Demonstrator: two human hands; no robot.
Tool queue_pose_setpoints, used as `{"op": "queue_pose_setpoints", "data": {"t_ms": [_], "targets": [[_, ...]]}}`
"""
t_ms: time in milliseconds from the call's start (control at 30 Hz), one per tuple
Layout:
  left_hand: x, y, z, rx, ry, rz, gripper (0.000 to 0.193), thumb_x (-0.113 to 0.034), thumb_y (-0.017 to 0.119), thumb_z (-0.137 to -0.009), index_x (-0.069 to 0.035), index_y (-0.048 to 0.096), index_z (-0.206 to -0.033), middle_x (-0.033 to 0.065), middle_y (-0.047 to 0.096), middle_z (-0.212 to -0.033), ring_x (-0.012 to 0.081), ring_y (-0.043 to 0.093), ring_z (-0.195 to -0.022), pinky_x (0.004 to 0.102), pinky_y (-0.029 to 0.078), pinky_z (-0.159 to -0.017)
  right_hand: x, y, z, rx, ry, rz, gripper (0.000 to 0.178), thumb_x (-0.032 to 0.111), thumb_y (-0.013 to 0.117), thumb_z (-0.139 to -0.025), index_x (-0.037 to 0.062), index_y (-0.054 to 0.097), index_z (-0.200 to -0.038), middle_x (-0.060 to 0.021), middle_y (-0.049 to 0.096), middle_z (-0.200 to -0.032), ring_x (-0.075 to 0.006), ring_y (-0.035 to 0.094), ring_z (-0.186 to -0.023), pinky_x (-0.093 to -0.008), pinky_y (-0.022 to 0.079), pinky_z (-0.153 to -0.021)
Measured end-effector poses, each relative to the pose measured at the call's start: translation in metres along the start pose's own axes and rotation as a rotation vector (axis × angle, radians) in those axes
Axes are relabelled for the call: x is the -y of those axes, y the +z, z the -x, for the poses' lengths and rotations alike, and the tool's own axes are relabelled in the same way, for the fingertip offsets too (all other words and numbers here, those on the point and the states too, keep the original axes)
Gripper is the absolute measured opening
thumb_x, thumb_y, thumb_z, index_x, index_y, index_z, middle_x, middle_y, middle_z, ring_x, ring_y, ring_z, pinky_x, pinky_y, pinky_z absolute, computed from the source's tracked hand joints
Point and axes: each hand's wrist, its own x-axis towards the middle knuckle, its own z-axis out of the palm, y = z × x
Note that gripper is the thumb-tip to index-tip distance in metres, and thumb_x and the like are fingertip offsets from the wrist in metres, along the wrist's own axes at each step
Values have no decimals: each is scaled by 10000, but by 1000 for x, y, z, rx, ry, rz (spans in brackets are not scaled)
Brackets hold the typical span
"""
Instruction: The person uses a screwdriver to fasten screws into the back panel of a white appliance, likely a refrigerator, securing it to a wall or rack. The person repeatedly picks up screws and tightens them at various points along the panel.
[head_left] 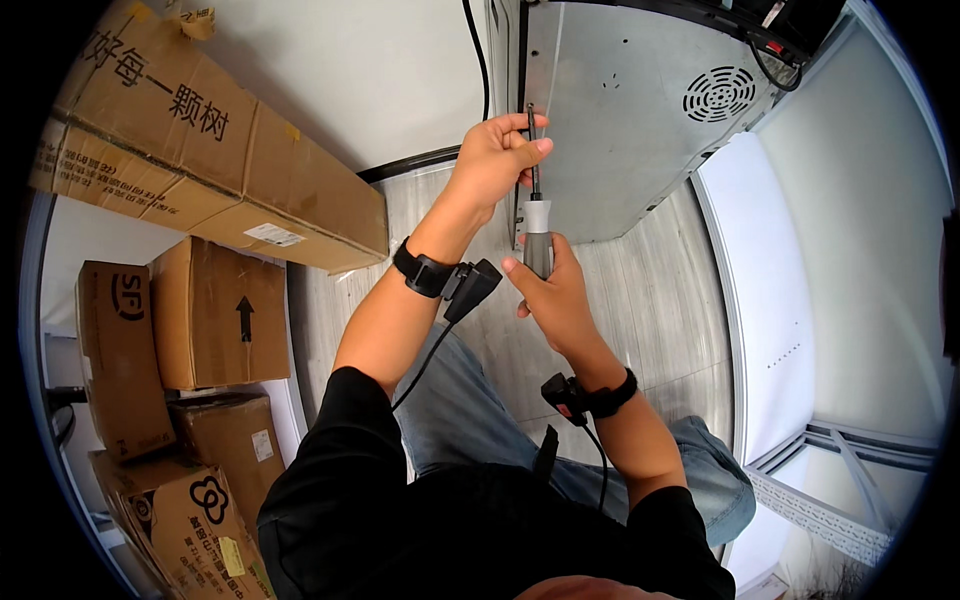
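My right hand (pixel 552 290) is wrapped round the grey handle of a screwdriver (pixel 538 252), with the thumb along its side. The dark shaft points away from me, up the picture. Around that shaft, close to the tip, the thumb and fingers of my left hand (pixel 500 160) are closed. Just beyond the fingertips the tip lies near the left edge of a grey metal panel (pixel 625 130), which has small holes along that edge. Whether the tip touches a screw I cannot make out.
A long cardboard box (pixel 300 185) stands at the left, with smaller cardboard boxes (pixel 222 315) stacked below it. The metal panel has a round vent (pixel 718 94). Wood-patterned floor (pixel 655 290) lies beneath. A white panel (pixel 775 270) rises at the right. Black cables run from my wrist straps.
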Motion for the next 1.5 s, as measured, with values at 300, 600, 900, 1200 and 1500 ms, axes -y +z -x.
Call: {"op": "queue_pose_setpoints", "data": {"t_ms": [300,600,900,1200,1500], "targets": [[-7,0,7,58,-69,269,260,-35,506,-925,-8,556,-1178,55,662,-859,125,635,-712,280,537,-675,3,-28,3,402,97,-660,483,160,571,-891,25,394,-1320,-101,591,-982,-194,624,-799,-296,529,-542],[-4,3,3,-1,-37,34,259,-165,608,-905,-36,592,-1129,16,637,-804,85,606,-663,218,461,-570,-8,-22,0,187,5,-38,478,192,675,-838,22,437,-1217,-47,541,-883,-107,557,-723,-237,484,-469],[-4,5,4,5,-44,142,259,-103,513,-947,-1,554,-1181,58,660,-847,130,641,-686,267,544,-634,-14,-37,0,350,43,-439,489,122,602,-855,51,398,-1294,-118,616,-1059,-198,640,-861,-304,509,-545],[-7,2,10,30,-45,166,284,-133,507,-952,10,526,-1196,101,667,-895,163,658,-716,291,557,-656,-13,-41,6,290,36,-343,482,116,565,-867,59,395,-1315,-111,616,-1043,-202,639,-848,-314,515,-597],[-4,17,22,54,-19,276,473,-416,335,-1004,-17,466,-1222,164,663,-841,248,675,-690,335,566,-638,-9,-74,30,288,80,-297,430,100,543,-868,56,435,-1282,-89,616,-984,-168,619,-786,-290,492,-605]]}}
